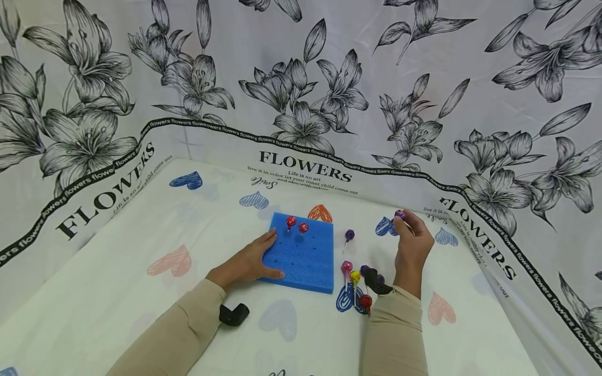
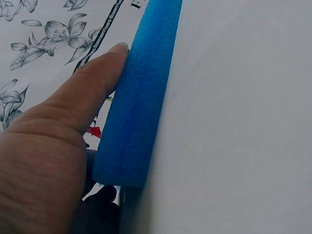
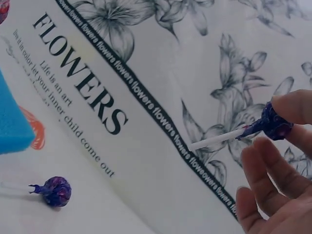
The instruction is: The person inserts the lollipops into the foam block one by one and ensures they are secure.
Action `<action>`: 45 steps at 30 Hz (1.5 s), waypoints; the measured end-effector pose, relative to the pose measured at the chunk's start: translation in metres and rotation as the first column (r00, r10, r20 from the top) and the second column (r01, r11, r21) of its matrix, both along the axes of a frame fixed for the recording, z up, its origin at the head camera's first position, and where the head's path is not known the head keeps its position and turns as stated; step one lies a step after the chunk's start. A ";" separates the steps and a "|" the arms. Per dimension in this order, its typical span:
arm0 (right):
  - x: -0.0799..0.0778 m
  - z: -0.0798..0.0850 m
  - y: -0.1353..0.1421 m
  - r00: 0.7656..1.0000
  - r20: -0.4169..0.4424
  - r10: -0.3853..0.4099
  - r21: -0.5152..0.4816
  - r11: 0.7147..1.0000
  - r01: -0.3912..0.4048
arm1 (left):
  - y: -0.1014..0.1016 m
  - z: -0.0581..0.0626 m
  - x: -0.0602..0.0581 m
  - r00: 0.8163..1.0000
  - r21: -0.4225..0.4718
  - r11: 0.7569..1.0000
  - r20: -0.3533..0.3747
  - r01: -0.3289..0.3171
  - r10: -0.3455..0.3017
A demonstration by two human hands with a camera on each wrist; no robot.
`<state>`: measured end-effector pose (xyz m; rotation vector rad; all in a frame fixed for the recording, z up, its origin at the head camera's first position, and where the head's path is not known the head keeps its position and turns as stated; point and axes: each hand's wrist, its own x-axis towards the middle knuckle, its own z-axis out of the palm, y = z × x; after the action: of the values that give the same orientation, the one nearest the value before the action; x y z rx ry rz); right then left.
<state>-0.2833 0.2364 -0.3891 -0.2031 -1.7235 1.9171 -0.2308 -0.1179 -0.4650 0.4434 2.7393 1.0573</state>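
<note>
My right hand (image 1: 415,241) pinches a purple-wrapped lollipop (image 3: 277,122) by its candy head, between thumb and fingers, above the right part of the cloth. Its white stick points away from the hand, to the left in the right wrist view. My left hand (image 1: 251,260) rests against the left side of a blue foam block (image 1: 305,263), fingers along the far left edge and the thumb stretched out near the front corner. Two red lollipops (image 1: 291,222) stand in the foam toward its back edge. Several small holes dot the foam's top.
Right of the block lie loose lollipops: one purple (image 1: 349,235), one pink (image 1: 347,266), one yellow (image 1: 355,277) and one red (image 1: 366,301), with more purple ones partly hidden by the right wrist's black strap (image 1: 378,282). A flower-printed curtain (image 1: 301,62) borders the heart-patterned cloth (image 1: 211,224).
</note>
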 end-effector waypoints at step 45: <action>0.063 0.082 -0.035 0.744 -0.623 0.243 0.036 0.959 -0.283 | 0.000 0.002 0.000 0.999 0.020 1.000 0.039 -0.011 0.010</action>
<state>-0.2199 0.2010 -0.3069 0.6331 -1.2775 1.9253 -0.2311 -0.1180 -0.4629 0.4075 2.7023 1.0858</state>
